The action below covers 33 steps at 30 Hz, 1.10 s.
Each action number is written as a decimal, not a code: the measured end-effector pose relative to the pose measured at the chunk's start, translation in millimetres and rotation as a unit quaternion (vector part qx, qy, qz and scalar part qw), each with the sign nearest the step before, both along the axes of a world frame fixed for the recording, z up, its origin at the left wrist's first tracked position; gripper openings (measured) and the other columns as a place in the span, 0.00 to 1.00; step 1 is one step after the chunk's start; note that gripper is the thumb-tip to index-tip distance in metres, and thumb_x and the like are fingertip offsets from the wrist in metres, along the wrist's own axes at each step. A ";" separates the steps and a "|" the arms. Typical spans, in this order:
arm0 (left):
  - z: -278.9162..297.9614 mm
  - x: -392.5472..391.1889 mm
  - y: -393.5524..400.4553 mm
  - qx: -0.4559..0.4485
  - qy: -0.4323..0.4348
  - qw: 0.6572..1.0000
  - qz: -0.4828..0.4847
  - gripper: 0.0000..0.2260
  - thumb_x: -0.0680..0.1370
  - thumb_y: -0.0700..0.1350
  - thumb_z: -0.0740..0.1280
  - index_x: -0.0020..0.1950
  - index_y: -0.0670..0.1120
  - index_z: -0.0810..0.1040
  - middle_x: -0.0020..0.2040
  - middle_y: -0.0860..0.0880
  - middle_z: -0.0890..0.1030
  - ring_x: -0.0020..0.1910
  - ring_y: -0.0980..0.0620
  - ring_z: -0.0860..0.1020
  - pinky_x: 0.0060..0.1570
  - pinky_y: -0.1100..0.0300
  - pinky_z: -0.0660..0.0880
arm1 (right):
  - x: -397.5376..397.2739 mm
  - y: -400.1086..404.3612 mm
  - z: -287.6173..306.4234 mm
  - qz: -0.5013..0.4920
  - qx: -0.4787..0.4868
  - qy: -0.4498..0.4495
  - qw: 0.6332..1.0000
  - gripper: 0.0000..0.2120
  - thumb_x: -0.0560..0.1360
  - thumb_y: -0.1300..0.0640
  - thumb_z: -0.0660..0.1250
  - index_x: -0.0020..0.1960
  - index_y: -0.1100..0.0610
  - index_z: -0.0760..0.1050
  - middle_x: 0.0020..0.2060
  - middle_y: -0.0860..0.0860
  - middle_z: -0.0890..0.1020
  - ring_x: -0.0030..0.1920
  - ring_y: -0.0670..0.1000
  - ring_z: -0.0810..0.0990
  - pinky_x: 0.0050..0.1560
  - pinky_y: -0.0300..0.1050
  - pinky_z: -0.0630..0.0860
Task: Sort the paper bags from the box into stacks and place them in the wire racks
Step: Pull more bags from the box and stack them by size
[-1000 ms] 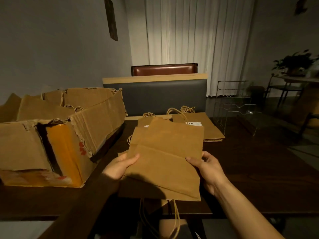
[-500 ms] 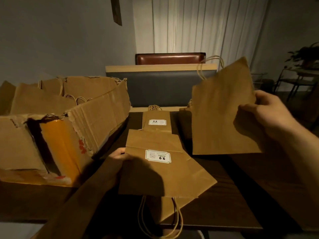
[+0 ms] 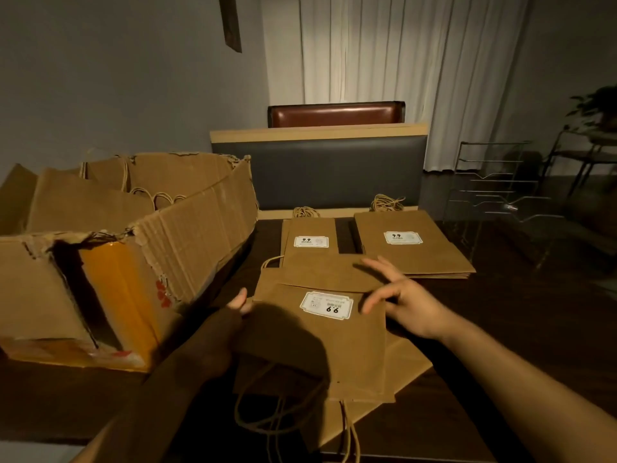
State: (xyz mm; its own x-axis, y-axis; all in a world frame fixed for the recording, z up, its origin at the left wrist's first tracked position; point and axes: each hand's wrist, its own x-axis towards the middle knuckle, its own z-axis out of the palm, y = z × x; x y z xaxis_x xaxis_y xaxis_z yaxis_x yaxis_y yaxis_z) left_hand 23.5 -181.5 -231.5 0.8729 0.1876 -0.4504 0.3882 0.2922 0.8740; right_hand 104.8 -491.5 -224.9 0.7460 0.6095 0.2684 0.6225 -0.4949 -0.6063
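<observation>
A loose pile of brown paper bags [image 3: 347, 349] lies at the table's near edge, the top one showing a white "9.9" label. My left hand [image 3: 238, 304] grips that pile at its left edge. My right hand [image 3: 405, 300] hovers open, fingers spread, just right of the label and holds nothing. A narrow stack of bags [image 3: 309, 240] and a wide stack of bags [image 3: 414, 245] lie further back, labels up. The torn cardboard box [image 3: 187, 238] at left holds more bags. The wire racks [image 3: 497, 192] stand at the table's far right.
The dark wooden table [image 3: 521, 329] has bare surface to the right of my hands. A grey padded bench back [image 3: 320, 175] and a brown chair [image 3: 335, 113] stand behind the table. Curtains hang beyond, and a side table with a plant [image 3: 597, 105] is at far right.
My right hand lifted one bag from the pile and carried it up and right; now the hand is back over the pile, open, without that bag, and the wide stack is in plain view.
</observation>
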 end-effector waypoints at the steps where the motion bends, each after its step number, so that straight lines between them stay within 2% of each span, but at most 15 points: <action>1: 2.2 -1.2 0.5 0.007 0.015 1.000 -0.024 0.14 0.80 0.50 0.63 0.60 0.42 0.78 0.56 0.38 0.81 0.58 0.41 0.78 0.58 0.48 0.74 | 1.7 3.9 -11.7 -0.003 0.003 0.024 1.000 0.19 0.74 0.68 0.69 0.43 0.43 0.85 0.74 0.34 0.57 0.77 0.39 0.46 0.79 0.48 0.44; 6: 3.4 -5.8 -0.1 0.102 -0.049 0.985 -0.133 0.20 0.74 0.34 0.69 0.64 0.45 0.74 0.55 0.42 0.84 0.55 0.41 0.82 0.58 0.44 0.76 | 4.9 21.0 -2.3 0.040 -0.137 0.044 0.989 0.28 0.76 0.71 0.63 0.58 0.37 0.80 0.78 0.40 0.56 0.79 0.45 0.48 0.78 0.43 0.47; 10: 47.7 -1.2 5.4 0.114 -0.134 0.962 -0.210 0.23 0.73 0.32 0.69 0.65 0.51 0.73 0.58 0.44 0.82 0.56 0.43 0.81 0.57 0.47 0.78 | 7.0 36.7 70.1 0.038 -0.296 -0.080 0.951 0.34 0.76 0.67 0.62 0.73 0.37 0.65 0.79 0.41 0.49 0.79 0.50 0.39 0.75 0.67 0.38; 13: 101.8 0.7 -3.1 0.240 -0.169 0.890 -0.350 0.22 0.74 0.37 0.71 0.66 0.49 0.73 0.58 0.45 0.82 0.56 0.46 0.82 0.54 0.52 0.79 | 3.5 67.8 120.0 0.095 -0.244 -0.148 0.954 0.39 0.76 0.56 0.70 0.78 0.38 0.52 0.79 0.40 0.48 0.78 0.47 0.35 0.70 0.64 0.29; 15: 130.0 6.5 -14.4 0.374 -0.182 0.828 -0.375 0.16 0.75 0.38 0.71 0.61 0.49 0.76 0.53 0.47 0.84 0.52 0.49 0.83 0.54 0.53 0.79 | 3.8 86.9 147.5 0.115 -0.272 -0.134 0.946 0.37 0.74 0.52 0.72 0.77 0.40 0.57 0.77 0.44 0.61 0.79 0.47 0.49 0.74 0.64 0.35; 16: 141.1 9.9 -20.3 0.443 -0.197 0.795 -0.364 0.13 0.75 0.40 0.71 0.57 0.51 0.78 0.51 0.49 0.84 0.50 0.50 0.82 0.53 0.54 0.79 | 3.7 93.2 159.0 0.125 -0.290 -0.117 0.942 0.29 0.74 0.52 0.73 0.71 0.42 0.67 0.69 0.44 0.73 0.73 0.46 0.64 0.77 0.62 0.50; 18: 155.3 14.2 -34.0 0.571 -0.221 0.726 -0.314 0.08 0.74 0.45 0.73 0.50 0.55 0.80 0.46 0.53 0.83 0.47 0.52 0.80 0.49 0.57 0.76 | 6.1 97.1 173.3 0.136 -0.307 -0.072 0.939 0.08 0.73 0.53 0.74 0.50 0.45 0.78 0.43 0.43 0.81 0.45 0.39 0.78 0.51 0.43 0.75; 19: 158.8 15.2 -39.6 0.623 -0.237 0.694 -0.271 0.07 0.74 0.47 0.73 0.49 0.57 0.79 0.47 0.55 0.81 0.48 0.54 0.79 0.48 0.59 0.74 | 7.4 93.5 177.6 0.130 -0.297 -0.064 0.944 0.06 0.73 0.53 0.74 0.44 0.47 0.77 0.37 0.44 0.80 0.37 0.41 0.77 0.42 0.39 0.73; 22: 157.7 9.0 -47.9 0.725 -0.361 0.584 -0.052 0.15 0.75 0.47 0.70 0.60 0.57 0.76 0.59 0.56 0.75 0.61 0.56 0.71 0.61 0.58 0.69 | 13.7 60.6 184.7 0.062 -0.213 -0.046 0.974 0.04 0.75 0.54 0.72 0.45 0.54 0.78 0.38 0.50 0.82 0.38 0.46 0.80 0.41 0.41 0.75; 24: 148.7 -3.3 -46.1 0.670 -0.475 0.560 0.109 0.18 0.75 0.44 0.69 0.64 0.50 0.75 0.65 0.51 0.72 0.67 0.52 0.67 0.67 0.50 0.66 | 14.2 27.1 184.1 0.009 -0.101 0.006 0.995 0.05 0.77 0.54 0.69 0.48 0.55 0.79 0.42 0.53 0.83 0.41 0.48 0.83 0.43 0.46 0.79; 26: 122.6 -5.8 -38.9 0.587 -0.519 0.580 0.223 0.21 0.73 0.43 0.72 0.65 0.46 0.74 0.67 0.45 0.69 0.68 0.49 0.67 0.67 0.46 0.68 | 7.9 -3.9 174.5 -0.043 0.041 0.047 0.997 0.05 0.79 0.53 0.66 0.50 0.54 0.78 0.43 0.51 0.84 0.44 0.48 0.84 0.44 0.44 0.81; 27: 105.9 -4.1 -36.6 0.540 -0.507 0.629 0.237 0.26 0.71 0.46 0.73 0.68 0.46 0.71 0.68 0.44 0.67 0.68 0.49 0.67 0.67 0.46 0.68 | 3.0 -13.6 165.1 -0.056 0.115 0.065 0.990 0.05 0.79 0.54 0.65 0.52 0.54 0.77 0.43 0.49 0.85 0.44 0.47 0.85 0.42 0.42 0.81; 30: 69.9 7.7 -45.7 0.202 -0.409 0.886 0.089 0.43 0.60 0.60 0.77 0.70 0.62 0.59 0.72 0.48 0.66 0.69 0.50 0.69 0.66 0.47 0.71 | -14.4 -15.4 121.1 -0.084 0.304 0.096 0.944 0.07 0.80 0.60 0.62 0.55 0.57 0.76 0.42 0.47 0.86 0.43 0.44 0.85 0.41 0.36 0.81; 31: 58.0 12.3 -52.0 0.088 -0.368 0.925 0.033 0.43 0.60 0.56 0.78 0.69 0.63 0.59 0.71 0.47 0.71 0.67 0.49 0.73 0.63 0.48 0.74 | -18.8 -10.3 100.5 -0.098 0.338 0.097 0.931 0.07 0.80 0.61 0.62 0.56 0.56 0.76 0.44 0.46 0.86 0.46 0.44 0.85 0.43 0.36 0.80; 33: 37.3 13.2 -65.5 0.047 -0.337 0.940 -0.030 0.32 0.68 0.45 0.75 0.68 0.55 0.67 0.62 0.48 0.80 0.60 0.49 0.79 0.56 0.51 0.78 | -29.6 1.9 60.2 -0.123 0.383 0.113 0.909 0.10 0.81 0.60 0.61 0.58 0.52 0.77 0.50 0.44 0.86 0.51 0.44 0.84 0.49 0.38 0.80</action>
State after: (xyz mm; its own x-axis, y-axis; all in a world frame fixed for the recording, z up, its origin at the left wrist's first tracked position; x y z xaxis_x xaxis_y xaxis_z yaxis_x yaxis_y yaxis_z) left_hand 36.8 -247.0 -194.2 0.9642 0.1404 0.2252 -0.2500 0.1967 0.9480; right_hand 75.2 -489.6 -164.7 0.9234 0.1164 0.3658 0.3662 0.0191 -0.9304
